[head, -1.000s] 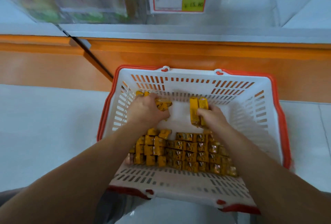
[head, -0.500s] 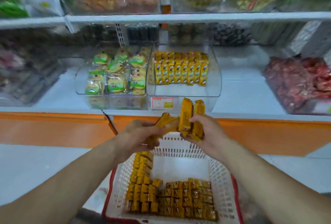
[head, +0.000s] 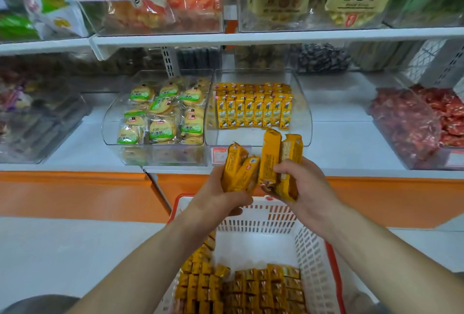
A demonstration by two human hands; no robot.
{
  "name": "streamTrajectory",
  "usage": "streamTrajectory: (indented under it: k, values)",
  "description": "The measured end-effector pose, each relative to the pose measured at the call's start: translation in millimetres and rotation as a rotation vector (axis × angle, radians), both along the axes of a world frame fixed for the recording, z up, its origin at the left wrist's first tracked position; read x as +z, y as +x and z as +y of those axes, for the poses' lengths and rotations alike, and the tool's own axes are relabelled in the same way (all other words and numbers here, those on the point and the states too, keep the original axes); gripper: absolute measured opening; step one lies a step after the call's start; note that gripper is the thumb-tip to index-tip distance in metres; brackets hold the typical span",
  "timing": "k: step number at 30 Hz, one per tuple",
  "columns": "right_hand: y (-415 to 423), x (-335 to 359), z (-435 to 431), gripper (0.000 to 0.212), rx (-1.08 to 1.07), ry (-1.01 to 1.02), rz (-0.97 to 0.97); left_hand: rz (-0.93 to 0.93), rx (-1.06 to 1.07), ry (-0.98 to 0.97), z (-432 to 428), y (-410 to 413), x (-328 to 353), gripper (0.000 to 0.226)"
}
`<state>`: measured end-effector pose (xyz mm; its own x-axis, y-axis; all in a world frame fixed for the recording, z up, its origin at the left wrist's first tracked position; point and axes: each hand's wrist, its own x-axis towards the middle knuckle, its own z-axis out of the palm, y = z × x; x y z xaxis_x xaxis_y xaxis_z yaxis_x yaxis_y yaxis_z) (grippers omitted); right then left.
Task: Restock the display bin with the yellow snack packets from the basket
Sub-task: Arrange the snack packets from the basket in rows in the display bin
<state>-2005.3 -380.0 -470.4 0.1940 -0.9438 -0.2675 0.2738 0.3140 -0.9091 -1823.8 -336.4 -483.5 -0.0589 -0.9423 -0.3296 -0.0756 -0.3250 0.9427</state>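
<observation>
At the left of the white shelf [head: 346,143] stands a clear biscuit bin [head: 110,123], filled with round biscuits in green-labelled wrappers. Touching it on the right is the display bin [head: 302,123], a clear tub with a curved front. Rows of yellow snack packets [head: 253,113] stand upright against its back, and the front part of its floor is bare.

In front of that bin, raised above the basket, my left hand [head: 216,198] is curled round the left pair [head: 237,170], two yellow packets leaning a little to the right with their upper ends towards the bin. My right hand [head: 306,183] grips the right pair [head: 271,155], two more yellow packets held nearly upright, their tops crossing the bin's front wall in my view. My hands are close together, and the two pairs almost meet at their lower ends.

Below my hands is the white basket [head: 266,220] with its red rim. The far part of its floor is bare, and the basket packets [head: 251,286] lie packed in rows at the near end.

Further right on the shelf, well apart from the display bin, is a clear sweets bin [head: 411,128] heaped with red-wrapped pieces.
</observation>
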Motion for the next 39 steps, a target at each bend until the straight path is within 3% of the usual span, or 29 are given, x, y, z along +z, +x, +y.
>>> streamTrajectory:
  k: [7,12,17,21,24,29,34,39]
  values:
    - [3,1,-7,0.015,-0.011,0.013,0.009,-0.065,0.029,0.042,-15,-3,-11,0.062]
    - [0,3,-16,0.016,-0.049,0.031,-0.049,0.049,0.117,0.036,-19,-4,-9,0.064]
    - [2,0,-12,0.016,0.078,0.060,-0.020,0.113,0.215,0.026,-19,-1,-5,0.070]
    - [7,-5,-1,0.022,0.156,0.028,0.021,0.195,0.199,0.039,-17,-2,-1,0.050]
    - [9,-7,3,0.028,0.203,0.005,0.077,0.246,0.223,0.054,-15,-2,3,0.048]
    - [14,-7,6,0.027,0.210,-0.009,0.061,0.201,0.263,0.012,-13,0,6,0.032]
    - [13,-2,1,0.030,0.140,0.082,-0.102,0.187,0.283,-0.010,-18,12,15,0.036]
    - [13,1,1,0.044,0.164,0.033,0.016,0.200,0.270,-0.054,-20,25,23,0.036]
